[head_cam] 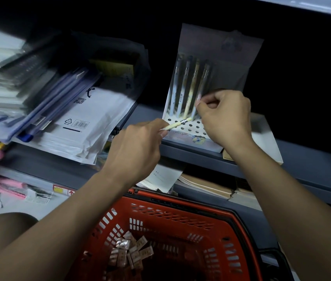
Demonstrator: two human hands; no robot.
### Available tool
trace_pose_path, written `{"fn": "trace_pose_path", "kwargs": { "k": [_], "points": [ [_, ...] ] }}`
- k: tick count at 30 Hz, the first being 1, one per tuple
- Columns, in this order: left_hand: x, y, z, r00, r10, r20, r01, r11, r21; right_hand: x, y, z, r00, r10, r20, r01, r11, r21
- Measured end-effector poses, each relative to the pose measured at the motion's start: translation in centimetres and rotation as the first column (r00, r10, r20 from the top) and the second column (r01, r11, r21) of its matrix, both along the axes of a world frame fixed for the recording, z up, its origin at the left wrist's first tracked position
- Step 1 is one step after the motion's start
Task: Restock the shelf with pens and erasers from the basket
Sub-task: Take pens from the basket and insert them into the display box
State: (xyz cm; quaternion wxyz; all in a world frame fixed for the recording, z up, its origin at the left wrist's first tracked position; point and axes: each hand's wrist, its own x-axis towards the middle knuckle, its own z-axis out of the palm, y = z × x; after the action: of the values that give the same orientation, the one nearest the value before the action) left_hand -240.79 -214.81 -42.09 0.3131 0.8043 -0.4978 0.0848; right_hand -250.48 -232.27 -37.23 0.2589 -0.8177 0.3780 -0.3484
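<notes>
A cardboard pen display stand [183, 126] with a perforated white base sits on the dark shelf [201, 155]. Several pastel pens [183, 88] stand upright in its holes. My left hand [138, 147] grips a pale yellow pen [177, 124] that lies almost flat over the holes, tip pointing right. My right hand [225, 116] pinches the lower part of the rightmost standing pen [200, 94]. Below, a red basket [181, 216] holds several small wrapped erasers [128, 254].
Stacks of envelopes and plastic folders [63, 110] fill the shelf to the left. Notebooks [207, 185] lie on the lower shelf behind the basket. Pink items [2, 187] sit at the far left. A white box [266, 138] stands right of the display.
</notes>
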Motion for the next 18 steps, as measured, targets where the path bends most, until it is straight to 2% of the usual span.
{"fn": "trace_pose_path", "kwargs": {
  "k": [13, 18],
  "points": [
    [0.2, -0.1, -0.2, 1.0, -0.004, -0.015, 0.004, 1.0, -0.001, -0.6, 0.5, 0.2, 0.995, 0.003, -0.101, -0.011, 0.996, -0.085],
    [0.4, -0.2, -0.5, 0.979, -0.034, -0.202, 0.018, 0.997, -0.081, -2.3, 1.7, -0.3, 0.995, 0.034, -0.09, -0.04, 0.997, -0.064]
  ]
}}
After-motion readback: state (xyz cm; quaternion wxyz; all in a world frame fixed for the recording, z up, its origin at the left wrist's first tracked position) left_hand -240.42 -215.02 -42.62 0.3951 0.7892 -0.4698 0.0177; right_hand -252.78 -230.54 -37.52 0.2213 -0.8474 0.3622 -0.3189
